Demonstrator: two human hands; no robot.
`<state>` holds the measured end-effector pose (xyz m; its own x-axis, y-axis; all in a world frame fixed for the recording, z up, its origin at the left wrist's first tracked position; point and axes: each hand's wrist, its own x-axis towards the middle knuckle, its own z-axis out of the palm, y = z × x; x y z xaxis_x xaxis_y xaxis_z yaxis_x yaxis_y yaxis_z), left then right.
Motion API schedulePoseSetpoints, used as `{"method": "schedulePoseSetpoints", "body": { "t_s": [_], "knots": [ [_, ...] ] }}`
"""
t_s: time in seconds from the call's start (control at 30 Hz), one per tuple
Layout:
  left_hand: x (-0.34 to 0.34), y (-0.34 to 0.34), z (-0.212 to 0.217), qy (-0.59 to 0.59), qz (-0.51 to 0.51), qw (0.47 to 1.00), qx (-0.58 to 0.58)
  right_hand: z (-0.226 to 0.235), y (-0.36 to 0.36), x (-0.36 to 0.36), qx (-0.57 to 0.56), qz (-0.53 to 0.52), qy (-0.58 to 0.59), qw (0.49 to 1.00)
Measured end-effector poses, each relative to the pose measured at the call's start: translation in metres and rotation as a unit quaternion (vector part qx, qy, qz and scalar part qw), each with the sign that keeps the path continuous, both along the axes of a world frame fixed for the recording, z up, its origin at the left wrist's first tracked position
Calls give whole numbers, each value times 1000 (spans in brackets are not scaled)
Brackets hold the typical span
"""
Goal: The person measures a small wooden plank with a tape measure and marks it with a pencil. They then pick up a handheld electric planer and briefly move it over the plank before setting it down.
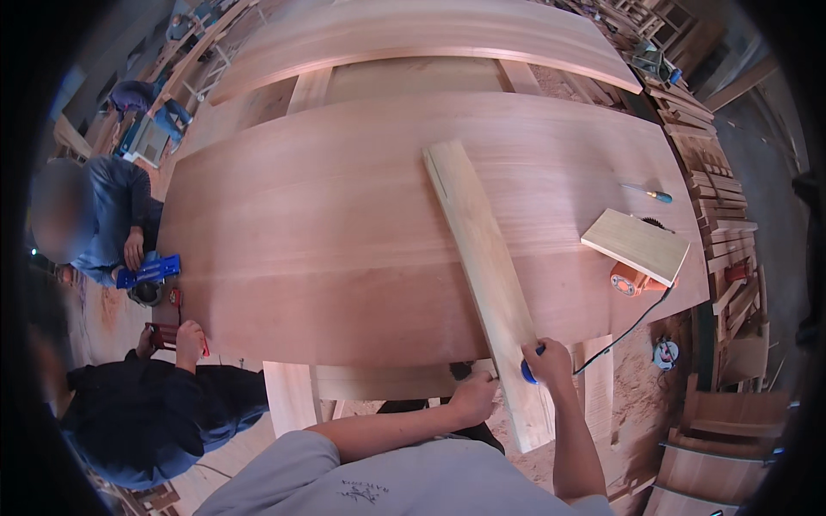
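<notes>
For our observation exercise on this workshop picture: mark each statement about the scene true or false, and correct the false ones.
1. The right hand grips something blue at the long pale plank. True.
2. The left hand rests at the near edge of the large wooden panel. True.
3. The screwdriver lies on the floor. False: it lies on the panel, far right.
4. The orange power tool sits uncovered. False: a small pale board lies over it.
5. The plank stands upright. False: it lies flat, slanting across the panel.

Soft even daylight, weak shadows; heavy fisheye bending, black vignette at rim; edges soft, centre sharp.
</notes>
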<state>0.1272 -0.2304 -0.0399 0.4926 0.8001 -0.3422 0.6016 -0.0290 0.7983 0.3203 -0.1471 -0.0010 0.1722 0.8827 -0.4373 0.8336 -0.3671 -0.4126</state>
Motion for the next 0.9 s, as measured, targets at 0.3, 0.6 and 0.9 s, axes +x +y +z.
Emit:
{"method": "schedulePoseSetpoints", "body": {
  "t_s": [0.3,0.6,0.9],
  "knots": [
    [-12,61,-10,-69,-19,997,10,2,-6,23,6,-14,11,1000],
    [-44,83,29,-214,96,950,-209,27,12,2,95,-43,210,972],
    [-77,125,71,-569,328,675,-335,47,78,-143,239,182,273,914]
  ]
}}
